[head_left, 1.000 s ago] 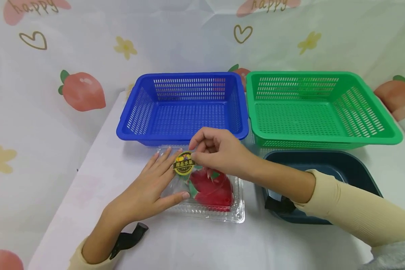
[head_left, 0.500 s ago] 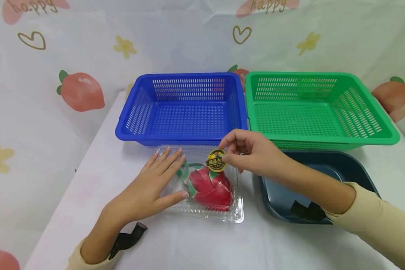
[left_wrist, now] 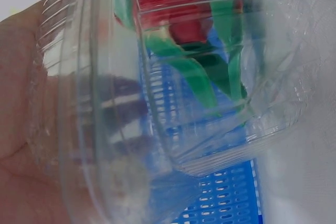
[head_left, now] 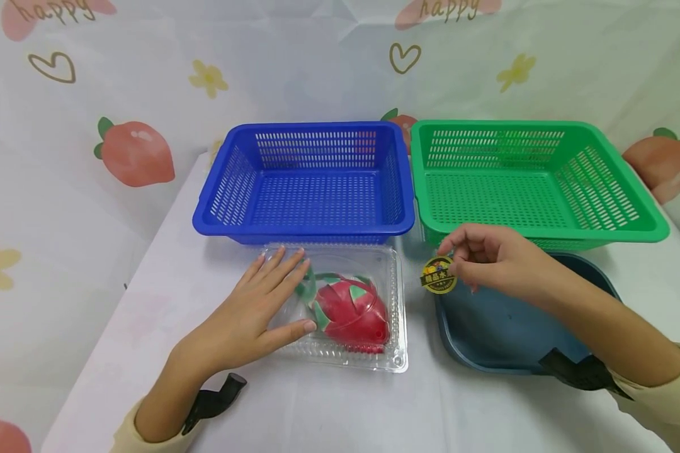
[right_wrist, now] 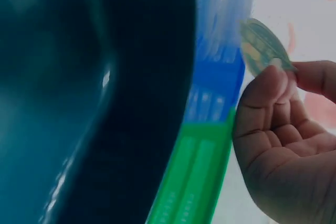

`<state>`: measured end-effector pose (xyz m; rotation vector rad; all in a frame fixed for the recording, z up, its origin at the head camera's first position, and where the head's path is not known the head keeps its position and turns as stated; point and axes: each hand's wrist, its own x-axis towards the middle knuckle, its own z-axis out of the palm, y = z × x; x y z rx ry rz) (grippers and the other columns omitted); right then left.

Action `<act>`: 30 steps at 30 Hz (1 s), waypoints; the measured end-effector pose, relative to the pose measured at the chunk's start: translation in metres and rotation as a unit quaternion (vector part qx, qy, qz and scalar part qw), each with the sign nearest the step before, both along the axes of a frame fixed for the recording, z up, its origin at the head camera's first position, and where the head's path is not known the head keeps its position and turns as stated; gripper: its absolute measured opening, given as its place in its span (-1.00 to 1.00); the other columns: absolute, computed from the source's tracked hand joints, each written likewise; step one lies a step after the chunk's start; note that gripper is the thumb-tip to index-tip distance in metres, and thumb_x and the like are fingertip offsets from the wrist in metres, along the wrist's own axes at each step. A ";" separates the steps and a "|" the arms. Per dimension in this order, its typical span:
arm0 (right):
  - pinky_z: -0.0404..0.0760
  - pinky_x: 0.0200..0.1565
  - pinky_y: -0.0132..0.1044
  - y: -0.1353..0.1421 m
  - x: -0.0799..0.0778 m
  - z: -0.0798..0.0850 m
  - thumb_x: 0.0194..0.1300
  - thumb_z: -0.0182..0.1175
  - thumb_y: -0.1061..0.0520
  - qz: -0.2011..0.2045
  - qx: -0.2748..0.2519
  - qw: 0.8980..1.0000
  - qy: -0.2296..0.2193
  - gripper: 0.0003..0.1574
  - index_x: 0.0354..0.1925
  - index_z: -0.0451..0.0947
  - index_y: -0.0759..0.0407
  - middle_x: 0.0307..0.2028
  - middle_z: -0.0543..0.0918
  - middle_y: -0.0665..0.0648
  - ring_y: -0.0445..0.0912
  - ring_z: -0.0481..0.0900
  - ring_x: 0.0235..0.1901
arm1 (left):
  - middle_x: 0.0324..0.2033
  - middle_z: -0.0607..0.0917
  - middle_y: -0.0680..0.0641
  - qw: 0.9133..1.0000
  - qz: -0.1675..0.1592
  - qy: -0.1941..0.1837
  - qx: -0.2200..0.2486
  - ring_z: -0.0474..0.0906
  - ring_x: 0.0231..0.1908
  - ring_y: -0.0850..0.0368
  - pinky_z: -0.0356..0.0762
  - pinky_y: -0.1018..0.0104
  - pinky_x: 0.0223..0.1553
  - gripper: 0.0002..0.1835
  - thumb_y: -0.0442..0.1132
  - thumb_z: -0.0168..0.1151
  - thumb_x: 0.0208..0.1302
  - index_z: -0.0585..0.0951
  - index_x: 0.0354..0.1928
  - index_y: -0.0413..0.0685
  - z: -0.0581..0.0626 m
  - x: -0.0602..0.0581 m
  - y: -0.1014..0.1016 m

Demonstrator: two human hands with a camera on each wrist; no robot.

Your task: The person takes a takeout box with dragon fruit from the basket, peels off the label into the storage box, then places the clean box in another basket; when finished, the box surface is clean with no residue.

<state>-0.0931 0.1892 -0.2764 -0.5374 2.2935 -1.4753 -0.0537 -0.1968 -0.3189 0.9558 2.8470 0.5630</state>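
A clear plastic clamshell box [head_left: 396,302] lies on the table, with a red and green dragon fruit [head_left: 352,311] inside. On its left part rests my left hand [head_left: 249,318], fingers spread and straight over the lid. The left wrist view shows the box's ribbed wall [left_wrist: 220,156] beside the palm. My right hand [head_left: 501,261] pinches a round black and yellow sticker [head_left: 438,275] between thumb and forefinger, above the dark tray's left edge. In the right wrist view the sticker [right_wrist: 264,46] shows its pale back, and the other fingers are curled in.
Behind the box stands a blue basket [head_left: 303,231], with a green basket [head_left: 544,234] to its right. A dark blue tray [head_left: 447,340] sits below the green one, partly under the right forearm. A printed cloth [head_left: 317,69] hangs behind.
My right hand has moved rightward from over the box to above the tray's left edge, carrying the sticker off the lid. The left hand has stayed on the box.
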 end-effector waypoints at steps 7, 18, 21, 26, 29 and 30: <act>0.45 -0.49 -0.33 0.037 0.001 -0.014 0.28 0.19 0.41 0.040 0.165 0.979 0.116 -0.74 -0.11 0.58 0.16 -0.48 0.51 -0.05 -0.19 0.44 -0.52 | 0.57 0.01 -0.02 1.000 0.002 0.007 -0.002 -0.27 0.54 -0.08 -0.35 -0.07 0.49 -0.07 0.33 0.06 0.39 0.07 0.59 -0.04 0.001 0.001 -0.002; 0.25 -0.53 -0.33 0.073 0.008 -0.032 0.15 0.13 0.42 0.035 0.360 0.917 0.170 -0.66 -0.15 0.61 0.13 -0.67 0.28 -0.16 -0.27 0.23 -0.66 | 0.57 0.00 -0.02 1.000 -0.001 0.007 0.000 -0.28 0.54 -0.08 -0.32 -0.10 0.49 -0.08 0.32 0.06 0.40 0.06 0.59 -0.02 -0.001 0.001 -0.001; 0.23 -0.55 -0.30 0.080 0.007 -0.034 0.15 0.12 0.42 0.037 0.385 0.910 0.152 -0.69 -0.16 0.60 0.17 -0.69 0.30 -0.12 -0.22 0.24 -0.66 | 0.57 0.00 -0.02 1.000 -0.003 0.006 -0.003 -0.28 0.54 -0.07 -0.35 -0.08 0.49 -0.07 0.33 0.06 0.39 0.06 0.59 -0.02 -0.001 0.001 -0.001; 0.32 -0.54 -0.27 0.089 0.002 -0.037 0.13 0.12 0.47 0.059 0.426 0.894 0.128 -0.72 -0.23 0.60 0.21 -0.59 0.45 -0.07 -0.16 0.31 -0.59 | 0.57 0.01 -0.02 1.000 -0.002 0.006 -0.008 -0.28 0.54 -0.08 -0.36 -0.06 0.49 -0.07 0.33 0.07 0.39 0.07 0.59 -0.03 0.001 0.000 0.000; 0.44 -0.51 -0.23 0.092 -0.002 -0.038 0.08 0.16 0.49 0.073 0.446 0.885 0.113 -0.73 -0.27 0.61 0.24 -0.49 0.56 -0.02 -0.14 0.37 -0.54 | 0.57 0.00 -0.01 1.000 -0.002 0.005 -0.009 -0.28 0.54 -0.08 -0.35 -0.07 0.49 -0.07 0.33 0.07 0.39 0.07 0.59 -0.04 0.001 0.000 0.000; 0.47 -0.51 -0.21 0.092 -0.003 -0.038 0.08 0.20 0.47 0.075 0.451 0.883 0.108 -0.75 -0.26 0.62 0.25 -0.49 0.58 -0.01 -0.14 0.39 -0.54 | 0.57 0.00 -0.01 1.000 -0.001 0.005 -0.009 -0.29 0.55 -0.07 -0.35 -0.07 0.49 -0.06 0.33 0.07 0.38 0.07 0.59 -0.04 0.002 0.000 0.000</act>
